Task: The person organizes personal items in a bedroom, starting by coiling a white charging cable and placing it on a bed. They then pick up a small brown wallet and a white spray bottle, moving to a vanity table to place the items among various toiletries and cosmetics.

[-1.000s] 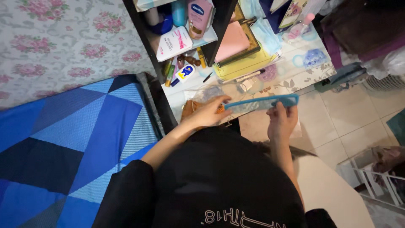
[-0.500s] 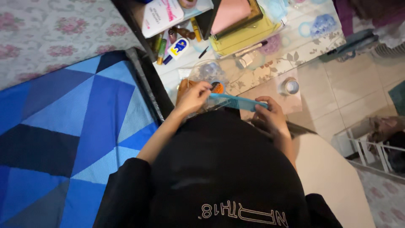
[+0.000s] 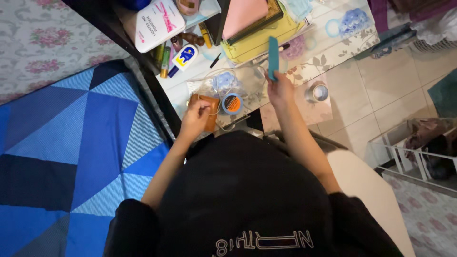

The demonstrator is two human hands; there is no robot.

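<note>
While the right hand has its grip clenched around the near end of a blue comb, holding it upright so it points toward the far side of the tabletop, the left hand sits on a small brown pouch at the near left edge, fingers curled onto it. Looks to me like the comb is mid-carry over the clutter, and the pouch is being pinned or picked at. If that comb gets set down, it'd need a bare patch, since there's a round orange-and-blue tin just left of it, a clear plastic bag behind that, and a roll of tape off to the right.

Hard to tell stuff: whether the left hand is actually gripping the pouch or just resting on it, can't say. The comb is seen nearly edge-on, so its teeth don't show. The shelf on the far left is cut off at the top, and the black shirt hides the near tabletop edge.
</note>
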